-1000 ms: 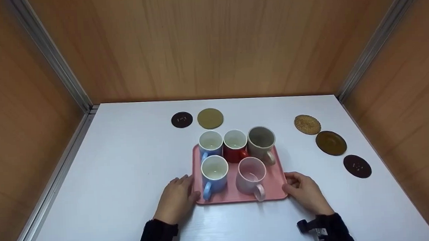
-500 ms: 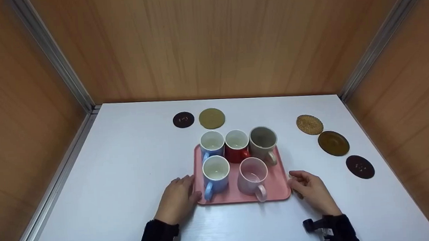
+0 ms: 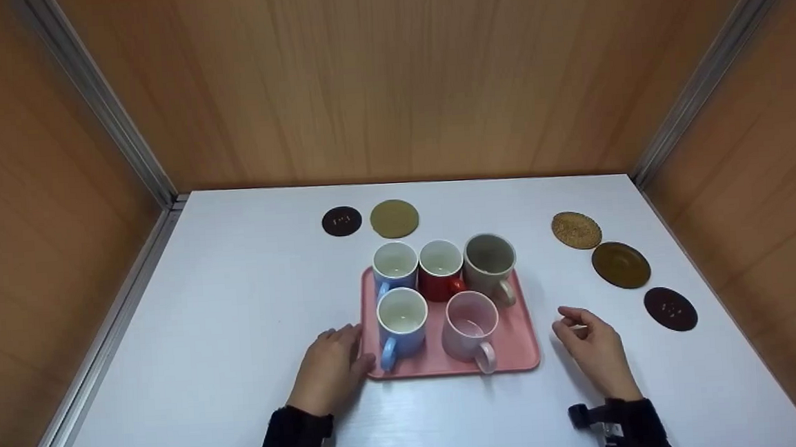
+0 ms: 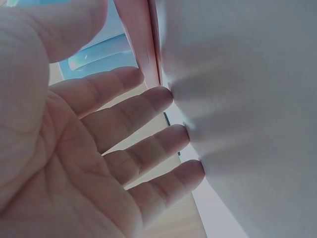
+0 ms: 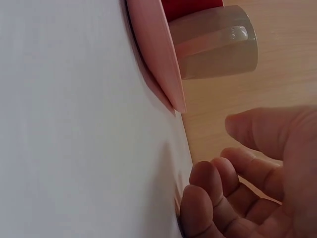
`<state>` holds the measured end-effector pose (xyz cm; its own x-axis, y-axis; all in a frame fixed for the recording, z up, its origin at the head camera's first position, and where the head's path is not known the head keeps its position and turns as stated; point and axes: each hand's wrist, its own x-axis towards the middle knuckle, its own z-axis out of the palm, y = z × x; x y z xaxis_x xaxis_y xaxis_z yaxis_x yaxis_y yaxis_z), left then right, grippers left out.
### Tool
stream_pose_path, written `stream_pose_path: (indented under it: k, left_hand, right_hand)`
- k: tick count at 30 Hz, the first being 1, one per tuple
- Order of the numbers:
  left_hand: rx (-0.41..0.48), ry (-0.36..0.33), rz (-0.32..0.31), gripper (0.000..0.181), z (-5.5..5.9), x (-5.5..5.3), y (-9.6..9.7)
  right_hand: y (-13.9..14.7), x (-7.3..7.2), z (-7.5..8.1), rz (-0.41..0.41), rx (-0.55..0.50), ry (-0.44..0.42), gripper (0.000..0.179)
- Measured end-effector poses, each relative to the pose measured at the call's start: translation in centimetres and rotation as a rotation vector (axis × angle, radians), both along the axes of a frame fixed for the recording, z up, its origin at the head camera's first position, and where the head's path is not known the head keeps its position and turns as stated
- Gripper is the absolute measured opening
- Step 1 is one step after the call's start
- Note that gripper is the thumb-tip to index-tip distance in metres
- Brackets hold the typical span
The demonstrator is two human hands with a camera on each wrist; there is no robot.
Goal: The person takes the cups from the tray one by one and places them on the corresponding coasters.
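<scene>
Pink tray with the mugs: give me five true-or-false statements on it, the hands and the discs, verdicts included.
1. The left hand is at the left edge of the pink tray. True.
2. The right hand grips the tray. False: it is apart from the tray.
3. The red mug stands between a blue mug and the grey mug. True.
4. The pink mug lies on its side. False: it stands upright.
5. Three round discs lie to the right of the tray. True.
</scene>
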<state>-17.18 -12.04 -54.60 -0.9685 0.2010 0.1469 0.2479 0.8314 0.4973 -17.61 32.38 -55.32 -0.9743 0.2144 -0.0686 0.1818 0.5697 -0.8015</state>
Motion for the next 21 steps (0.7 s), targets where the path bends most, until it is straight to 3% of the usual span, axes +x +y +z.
stream_pose_path:
  k: [12,21]
  left_hand:
    - [-0.003,0.032,-0.006,0.047,-0.09,0.08,0.04]
    - [0.020,-0.007,0.008,0.050,-0.01,0.11,0.14]
  right_hand:
    - [0.17,-0.23,-0.48,0.027,0.017,-0.072,0.056]
    - [-0.16,-0.24,-0.51,0.036,0.018,-0.106,0.056]
